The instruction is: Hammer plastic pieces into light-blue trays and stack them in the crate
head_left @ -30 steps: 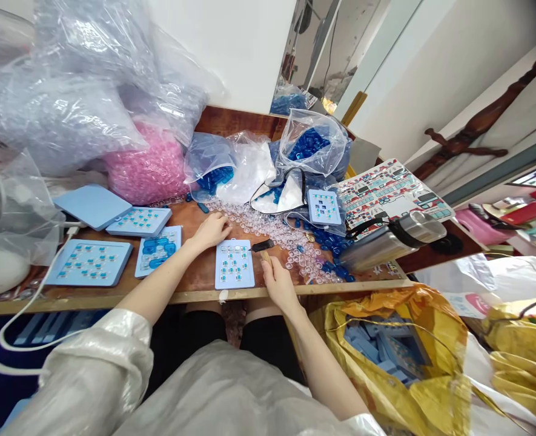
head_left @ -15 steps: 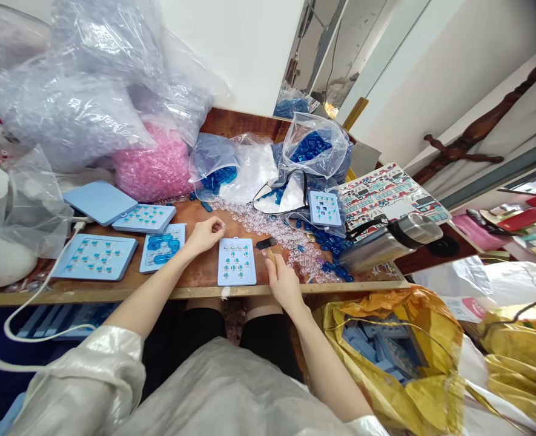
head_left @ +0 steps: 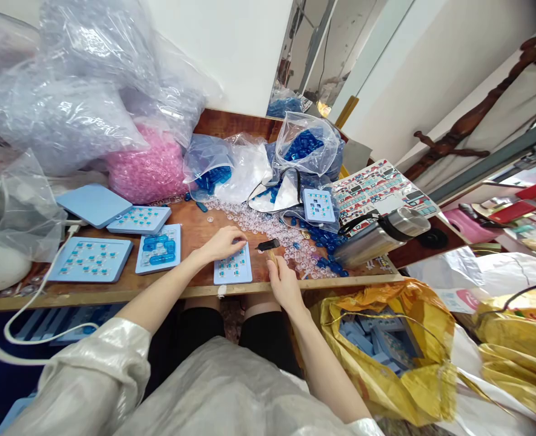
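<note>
Honestly can't see much here: the Left hand [head_left: 222, 244] blocks the 12 o'clock end of the blue board [head_left: 234, 270], and the right hand [head_left: 286, 287] hides most of the handle of the small hammer [head_left: 268, 244].

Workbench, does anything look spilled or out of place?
Clear plastic rings and blue pieces lie loose across the wooden bench, just beyond the right hand holding a small hammer, unlike those bagged nearby.

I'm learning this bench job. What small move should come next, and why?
Probably tap the light-blue board with the small hammer in the right hand: the left hand rests on the board and the hammer head hovers beside it.
</note>
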Motion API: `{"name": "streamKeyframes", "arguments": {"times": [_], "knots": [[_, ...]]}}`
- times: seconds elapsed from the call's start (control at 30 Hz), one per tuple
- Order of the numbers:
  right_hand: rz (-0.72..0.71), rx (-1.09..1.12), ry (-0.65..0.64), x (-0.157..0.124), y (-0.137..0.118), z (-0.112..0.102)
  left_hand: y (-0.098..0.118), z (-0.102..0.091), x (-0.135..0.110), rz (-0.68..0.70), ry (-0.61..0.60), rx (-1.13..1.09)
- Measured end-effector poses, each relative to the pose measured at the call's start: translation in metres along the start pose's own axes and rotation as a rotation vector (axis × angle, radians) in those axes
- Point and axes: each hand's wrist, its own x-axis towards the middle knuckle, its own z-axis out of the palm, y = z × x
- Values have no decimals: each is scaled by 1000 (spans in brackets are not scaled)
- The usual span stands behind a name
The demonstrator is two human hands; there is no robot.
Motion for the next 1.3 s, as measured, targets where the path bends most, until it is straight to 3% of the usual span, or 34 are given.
{"name": "streamKeyframes", "arguments": {"times": [0.1,0.27,0.57,0.7,0.83,0.97,1.17,1.3], "knots": [[6,2,15,-1,4,0,1,0,-3,-59,32,-43],[-13,-25,-16,0,0,1,-8,8,-7,-13,33,75],[-91,-194,15,16,-35,-6,-14,14,-10,6,88,68],[-50,-235,-34,17,-37,-3,-14,14,-13,75,82,76],[-26,-315,-141,19,-38,-4,-17,16,-14,50,70,103],[-27,-336,-98,23,-44,-6,-17,17,-13,44,59,77],[-7,-314,-149,22,-37,-4,-15,11,-13,14,31,36],[16,-230,-71,16,-21,-1,-42,-6,-8,-104,209,157]]}}
